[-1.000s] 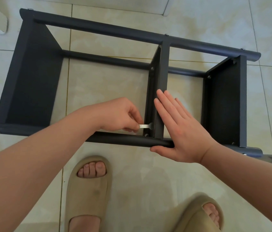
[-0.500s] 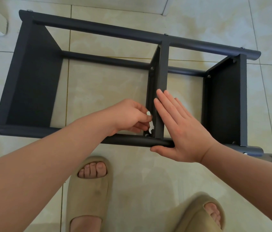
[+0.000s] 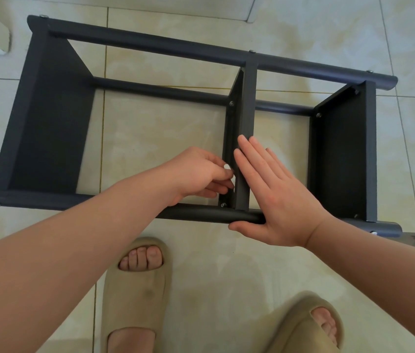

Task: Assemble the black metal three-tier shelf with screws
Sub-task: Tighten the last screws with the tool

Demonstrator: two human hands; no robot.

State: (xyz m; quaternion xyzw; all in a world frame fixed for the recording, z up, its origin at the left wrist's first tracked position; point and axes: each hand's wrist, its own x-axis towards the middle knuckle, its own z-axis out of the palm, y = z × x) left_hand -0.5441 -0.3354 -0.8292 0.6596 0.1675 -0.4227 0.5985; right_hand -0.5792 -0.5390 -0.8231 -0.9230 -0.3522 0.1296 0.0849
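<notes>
Left hand point(image 3: 201, 174): it has swung the small wrench point(image 3: 226, 166) from lying flat and pointing to 3 o'clock a second ago to standing toward 12 o'clock. The hand itself has risen a little along the middle tier.
Floor point(image 3: 226, 289): pale glossy tiles with thin grout lines.
Shelf point(image 3: 150, 44): black metal, lying on its side from the centre of the view up to 12 o'clock. Its long rails run from 9 to 3 o'clock.
Tiers: the left tier point(image 3: 48, 128) is at 9 o'clock, the middle tier point(image 3: 246, 118) just right of centre and the right tier point(image 3: 341, 154) at 3 o'clock. All three stand on edge between the rails.
Near rail point(image 3: 196, 214): it runs under both wrists, at 6 o'clock of the tiers.
Slippers: two beige slippers with toes showing, one point(image 3: 135, 301) at 6 o'clock and one point(image 3: 303, 324) at 5 o'clock.
Right hand point(image 3: 277, 200): flat, with the fingers straight and together and pointing to 11 o'clock. It presses on the middle tier's edge and holds nothing. The thumb lies along the near rail.
Left hand grip: the fingers are curled, and thumb and forefinger pinch the wrench against the middle tier's left face.
Wrench: only its pale tip shows above the fingers.
Screw point(image 3: 223, 205): it sits in the corner where the middle tier meets the near rail, at 6 o'clock of the left hand.
</notes>
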